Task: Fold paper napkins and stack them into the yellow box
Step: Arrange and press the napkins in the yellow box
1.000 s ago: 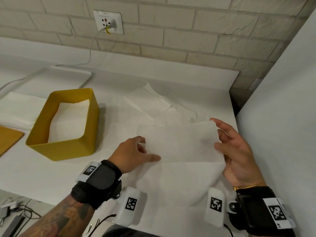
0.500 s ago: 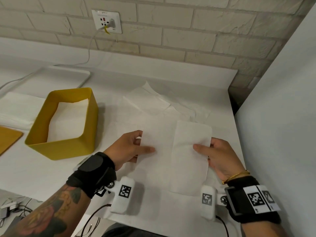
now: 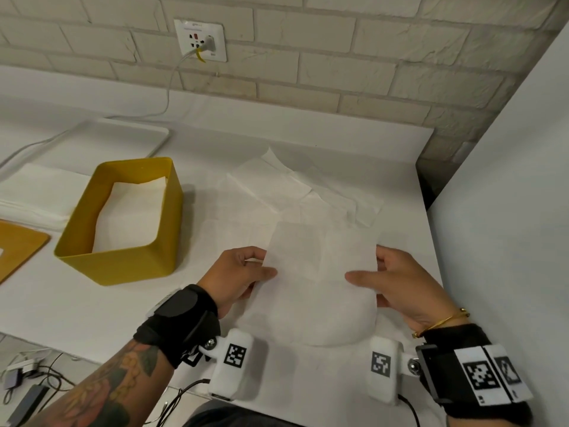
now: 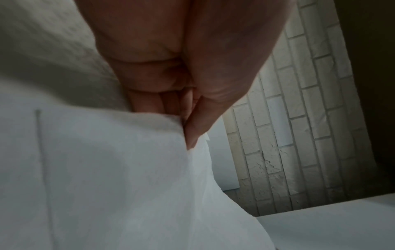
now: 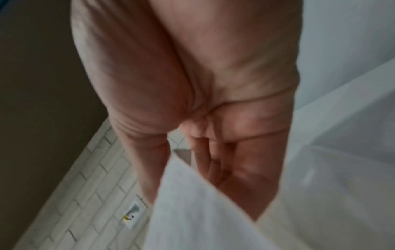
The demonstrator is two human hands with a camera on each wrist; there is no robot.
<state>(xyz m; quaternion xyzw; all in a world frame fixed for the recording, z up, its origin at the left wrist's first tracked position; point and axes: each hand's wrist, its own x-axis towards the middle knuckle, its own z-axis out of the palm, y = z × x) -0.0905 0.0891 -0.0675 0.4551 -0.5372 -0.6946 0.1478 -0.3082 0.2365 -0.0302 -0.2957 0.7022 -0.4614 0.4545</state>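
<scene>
I hold a folded white napkin (image 3: pixel 320 272) between both hands, just above the table near its front edge; its lower end sags in a curve. My left hand (image 3: pixel 243 272) pinches its left edge, thumb on top. My right hand (image 3: pixel 397 282) pinches the right edge the same way. The left wrist view shows the thumb (image 4: pixel 196 125) clamped on the napkin (image 4: pixel 107 169). In the right wrist view the napkin (image 5: pixel 203 211) covers the fingers of my right hand (image 5: pixel 213 118). The yellow box (image 3: pixel 123 263) stands to the left, with white napkins (image 3: pixel 129 217) lying flat inside.
Loose unfolded napkins (image 3: pixel 277 189) lie spread behind my hands. A flat stack of napkins (image 3: pixel 34 195) and a yellow-brown board (image 3: pixel 18 248) sit left of the box. A white tray (image 3: pixel 123 137) rests at the back. A white panel (image 3: pixel 508 211) closes off the right side.
The right hand folded the napkin's right half over to the left and pressed it flat. Both hands now pinch the folded napkin's sides and hold it off the table.
</scene>
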